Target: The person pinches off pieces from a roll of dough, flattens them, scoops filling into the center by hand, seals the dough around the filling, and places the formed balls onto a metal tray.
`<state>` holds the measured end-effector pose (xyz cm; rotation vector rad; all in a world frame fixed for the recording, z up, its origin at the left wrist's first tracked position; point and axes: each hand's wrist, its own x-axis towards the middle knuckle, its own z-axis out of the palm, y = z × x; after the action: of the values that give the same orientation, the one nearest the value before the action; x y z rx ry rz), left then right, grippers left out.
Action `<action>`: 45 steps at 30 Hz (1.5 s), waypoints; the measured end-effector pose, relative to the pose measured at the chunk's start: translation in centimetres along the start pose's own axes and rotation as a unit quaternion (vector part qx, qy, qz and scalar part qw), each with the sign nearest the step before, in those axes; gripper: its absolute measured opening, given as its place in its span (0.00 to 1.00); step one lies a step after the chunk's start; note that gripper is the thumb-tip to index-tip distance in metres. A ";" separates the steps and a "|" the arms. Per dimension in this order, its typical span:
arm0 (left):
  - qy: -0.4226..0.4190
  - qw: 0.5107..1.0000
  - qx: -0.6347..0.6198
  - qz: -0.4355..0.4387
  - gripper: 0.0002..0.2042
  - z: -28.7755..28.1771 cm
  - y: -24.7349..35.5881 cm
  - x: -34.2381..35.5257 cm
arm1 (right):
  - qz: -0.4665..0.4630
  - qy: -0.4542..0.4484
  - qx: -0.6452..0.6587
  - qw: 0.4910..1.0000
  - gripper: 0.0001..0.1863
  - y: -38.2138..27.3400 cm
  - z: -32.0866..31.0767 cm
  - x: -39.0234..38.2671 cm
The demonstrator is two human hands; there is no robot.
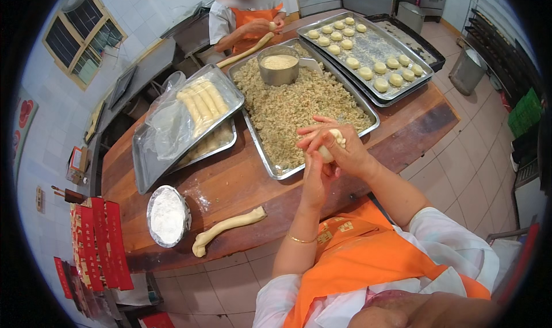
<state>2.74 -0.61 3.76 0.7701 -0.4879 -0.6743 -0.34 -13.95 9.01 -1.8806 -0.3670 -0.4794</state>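
Note:
Over the near end of a large tray of crumbly filling, my left hand and my right hand are closed together around a pale dough ball. Fingers hide much of the ball, and a bit of dough shows at its top. A gold bracelet circles my left wrist. To the left of my hands, a rope of dough lies on the wooden table. Beyond it stands a bowl of white flour.
Two stacked trays at left hold dough ropes and plastic film. A round metal container sits in the filling. Far right, a floured tray bears several dough rounds. Across the table, a co-worker handles a dough rope.

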 end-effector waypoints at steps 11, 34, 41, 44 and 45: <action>0.027 0.998 0.047 0.041 0.30 0.4 -0.1 -0.5 | 0.010 -0.006 0.018 1.000 0.28 -1.4 0.6 -0.4; -0.001 0.991 0.131 0.031 0.34 -0.7 0.3 -2.2 | -0.046 0.010 0.069 0.997 0.35 -3.8 1.8 0.2; 0.105 0.980 0.142 0.094 0.35 2.7 0.7 -2.5 | -0.033 0.027 0.076 0.996 0.35 -3.6 2.2 0.0; -0.020 0.996 0.087 -0.022 0.34 -2.9 0.0 -3.0 | -0.036 0.001 0.084 0.996 0.34 -3.6 2.4 -0.2; -0.022 0.996 0.082 0.016 0.33 -3.2 -0.8 -2.7 | -0.014 -0.021 0.091 0.996 0.34 -3.3 1.9 -0.4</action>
<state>2.57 2.30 0.73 0.9008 -0.5994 -0.6276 -1.97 -11.01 10.89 -1.7120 -0.4514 -0.4123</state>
